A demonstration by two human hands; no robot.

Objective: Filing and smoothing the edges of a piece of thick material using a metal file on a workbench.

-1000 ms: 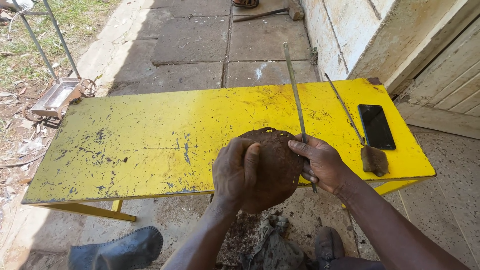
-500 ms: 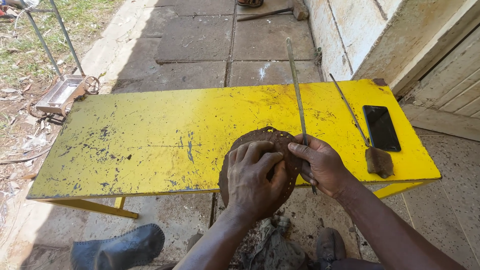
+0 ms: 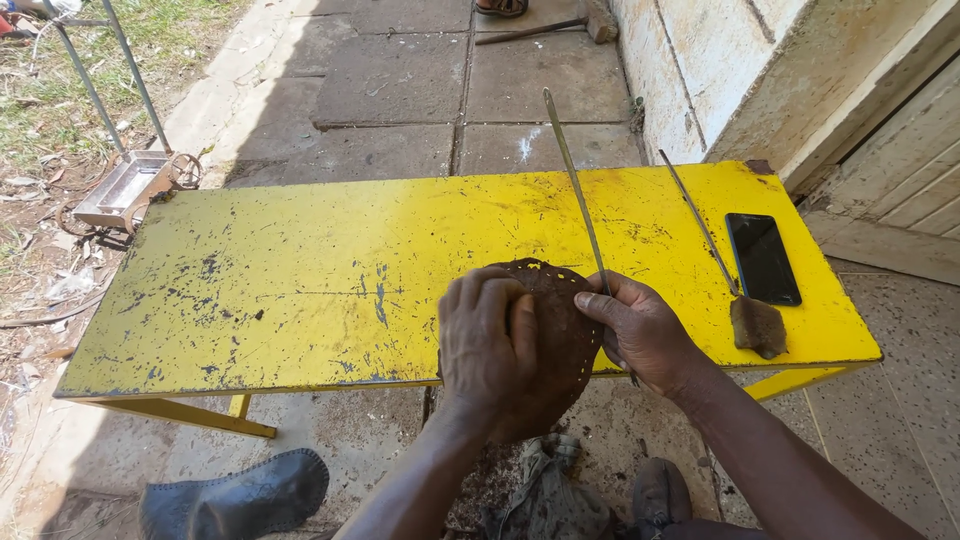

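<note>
A round dark brown leather-like piece (image 3: 563, 330) with small holes along its edge lies at the near edge of a worn yellow table (image 3: 300, 280). My left hand (image 3: 487, 350) lies flat on top of it, fingers spread, pressing it down. My right hand (image 3: 640, 335) is at the piece's right edge, fingers closed around a long thin metal rod (image 3: 572, 180) that points away across the table. The near part of the piece is hidden under my hands.
A black phone (image 3: 762, 257) lies at the table's right end, beside a second thin rod (image 3: 697, 222) with a brown lump (image 3: 757, 326) at its near end. A dark boot (image 3: 240, 495) lies on the ground below left. A metal tray (image 3: 125, 188) stands beyond the table's left corner.
My left hand has slid from cupping the piece's left side to lying flat on top of it. The piece now rests further onto the table. My right hand keeps hold of the rod.
</note>
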